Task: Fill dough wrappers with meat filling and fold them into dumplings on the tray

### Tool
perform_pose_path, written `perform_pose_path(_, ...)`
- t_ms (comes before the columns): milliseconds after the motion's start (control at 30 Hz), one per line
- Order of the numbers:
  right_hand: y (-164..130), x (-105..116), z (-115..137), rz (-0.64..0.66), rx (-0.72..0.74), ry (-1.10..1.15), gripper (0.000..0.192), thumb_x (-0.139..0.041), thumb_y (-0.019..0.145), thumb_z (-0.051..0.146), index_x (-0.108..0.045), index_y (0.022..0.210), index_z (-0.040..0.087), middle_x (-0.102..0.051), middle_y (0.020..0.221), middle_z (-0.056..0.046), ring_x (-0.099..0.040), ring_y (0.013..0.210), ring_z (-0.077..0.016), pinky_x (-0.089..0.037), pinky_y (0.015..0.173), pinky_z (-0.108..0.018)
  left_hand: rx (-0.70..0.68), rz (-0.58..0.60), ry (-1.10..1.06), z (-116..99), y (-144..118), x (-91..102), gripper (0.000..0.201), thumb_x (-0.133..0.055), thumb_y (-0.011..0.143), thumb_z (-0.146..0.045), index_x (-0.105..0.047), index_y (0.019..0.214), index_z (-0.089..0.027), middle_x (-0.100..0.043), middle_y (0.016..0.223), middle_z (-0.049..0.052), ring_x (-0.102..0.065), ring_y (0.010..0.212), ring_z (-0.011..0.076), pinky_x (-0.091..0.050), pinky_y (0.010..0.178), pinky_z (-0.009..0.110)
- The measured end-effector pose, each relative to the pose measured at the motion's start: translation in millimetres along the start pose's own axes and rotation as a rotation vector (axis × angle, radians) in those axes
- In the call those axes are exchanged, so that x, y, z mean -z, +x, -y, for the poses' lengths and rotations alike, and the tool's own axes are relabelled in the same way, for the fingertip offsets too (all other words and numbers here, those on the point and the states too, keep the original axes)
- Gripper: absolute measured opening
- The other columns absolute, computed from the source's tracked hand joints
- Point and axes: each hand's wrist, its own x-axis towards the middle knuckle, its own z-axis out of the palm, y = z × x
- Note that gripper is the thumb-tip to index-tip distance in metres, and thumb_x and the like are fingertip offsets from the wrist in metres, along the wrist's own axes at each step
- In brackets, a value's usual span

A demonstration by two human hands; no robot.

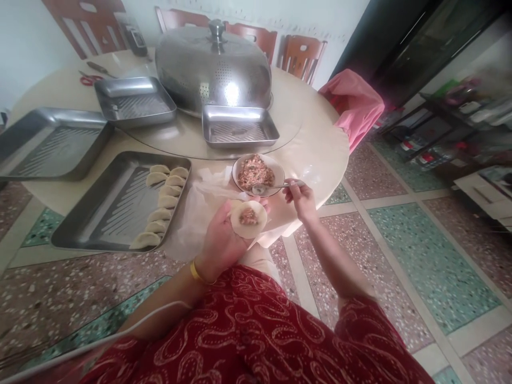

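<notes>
I see open tabletop right of the bowl (258, 173), toward the pink cloth (354, 106). On my left the dumpling tray (80, 224) blocks the edge; ahead, a small steel pan (239, 126) and the domed cover (214, 66) close the way.

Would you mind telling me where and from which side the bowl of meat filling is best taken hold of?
Probably the bowl by its bare far rim, coming from the table side. The spoon in the right hand lies over the near rim, and the left hand holds a filled wrapper just in front.
</notes>
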Motion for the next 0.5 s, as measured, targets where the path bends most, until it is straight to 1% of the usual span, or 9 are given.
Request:
perform_pose_path(67,-5.3,1.1,-4.1,-0.017,0.008,-0.023,0.049,-0.059,0.080,0.062,-0.064,0.098,0.017,-0.059,0.062,0.003,-0.049,0.047,-0.0074,-0.041,0.043,-0.023,-0.002,-0.034,0.008,-1.1,1.0,-1.2,0.054,-0.033,0.099,-0.043,-0.055,0.132,-0.007,-0.071,0.114,0.015,-0.064,0.117,0.0250,-0.048,0.104,0.037)
perform_pose_path(133,-10.6,8.8,-6.3,-0.040,0.024,-0.058,0.049,-0.059,0.081,0.061,-0.064,0.103,0.017,-0.057,0.063,0.004,-0.048,0.048,-0.0075,-0.041,0.044,-0.023,-0.006,-0.056,0.025,-2.4,2.2,-1.3,0.057,-0.031,0.099,-0.043,-0.052,0.135,-0.005,-0.070,0.116,0.017,-0.063,0.118,0.0253,-0.049,0.103,0.037)
perform_pose_path(200,-13.8,22.0,-5.7,-0.075,0.051,-0.103,0.048,-0.058,0.083,0.059,-0.064,0.106,0.018,-0.058,0.066,0.002,-0.049,0.050,-0.0087,-0.043,0.047,-0.025,-0.005,-0.059,0.034,-3.2,3.7,-1.0,0.057,-0.030,0.099,-0.043,-0.049,0.139,-0.006,-0.069,0.118,0.017,-0.062,0.119,0.0256,-0.049,0.103,0.038)
perform_pose_path(267,-13.4,38.5,-2.0,-0.130,0.084,-0.146,0.046,-0.054,0.086,0.058,-0.064,0.108,0.018,-0.061,0.072,0.000,-0.053,0.057,-0.0114,-0.047,0.055,-0.028,0.011,-0.061,0.027,-3.1,5.4,-1.0,0.056,-0.031,0.099,-0.043,-0.049,0.140,-0.009,-0.069,0.120,0.016,-0.062,0.120,0.0254,-0.050,0.102,0.038)
perform_pose_path(300,-11.4,47.0,0.7,-0.163,0.112,-0.175,0.045,-0.051,0.088,0.056,-0.063,0.110,0.019,-0.063,0.076,-0.002,-0.057,0.064,-0.0136,-0.050,0.061,-0.031,0.003,-0.066,0.022,-2.7,6.3,-1.2,0.055,-0.032,0.099,-0.042,-0.048,0.140,-0.010,-0.068,0.122,0.016,-0.061,0.121,0.0252,-0.050,0.102,0.038)
perform_pose_path(367,-3.3,62.5,5.8,-0.224,0.218,-0.290,0.042,-0.045,0.093,0.052,-0.063,0.113,0.020,-0.068,0.089,-0.007,-0.062,0.085,-0.0191,-0.051,0.079,-0.037,-0.008,-0.072,0.016,-1.4,7.9,-1.6,0.052,-0.035,0.098,-0.038,-0.048,0.141,-0.010,-0.067,0.123,0.016,-0.061,0.122,0.0249,-0.050,0.102,0.038)
perform_pose_path(433,9.2,73.8,7.8,-0.233,0.363,-0.491,0.041,-0.037,0.096,0.047,-0.063,0.114,0.021,-0.070,0.105,-0.011,-0.059,0.111,-0.0248,-0.045,0.098,-0.045,0.005,-0.059,0.012,0.1,9.2,-0.9,0.052,-0.038,0.097,-0.036,-0.048,0.141,-0.009,-0.067,0.124,0.017,-0.060,0.123,0.0253,-0.050,0.103,0.039)
perform_pose_path(500,23.5,79.8,4.6,-0.173,0.444,-0.701,0.043,-0.031,0.098,0.043,-0.065,0.113,0.022,-0.068,0.117,-0.012,-0.051,0.128,-0.0296,-0.033,0.109,-0.055,0.031,-0.031,0.007,0.8,10.3,1.2,0.052,-0.039,0.097,-0.037,-0.049,0.140,-0.009,-0.068,0.123,0.017,-0.060,0.123,0.0258,-0.049,0.105,0.040)
